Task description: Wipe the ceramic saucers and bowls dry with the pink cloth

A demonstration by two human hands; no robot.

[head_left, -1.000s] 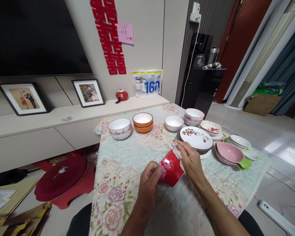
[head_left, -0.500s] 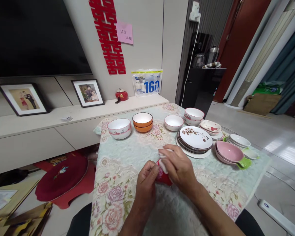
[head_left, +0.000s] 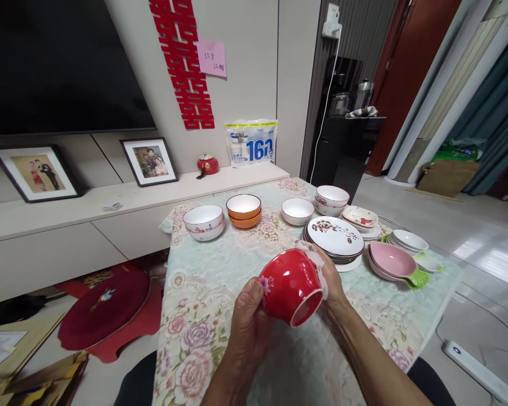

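Observation:
A glossy red bowl (head_left: 288, 285) with a pink flower on its side is tipped over above the table, its white-edged foot ring facing me. My left hand (head_left: 248, 310) grips it at the left rim, thumb on the outside. On the other side my right hand (head_left: 331, 276) presses a crumpled white cloth (head_left: 317, 262) against the bowl's wall; some of those fingers are hidden behind the bowl. Just beyond the right hand stands a stack of plates (head_left: 336, 235) with a brown flower pattern.
Around the far side of the flowered tablecloth (head_left: 198, 327) are stacked white bowls (head_left: 204, 221), orange bowls (head_left: 244, 211), a single white bowl (head_left: 297, 211) and pink leaf-shaped dishes (head_left: 393, 261). A low cabinet (head_left: 211, 183) behind carries framed photos and a plastic pack (head_left: 251, 144).
The red bowl has been turned so that its outside and base face me. My right hand has moved, with the cloth, round to the bowl's right side.

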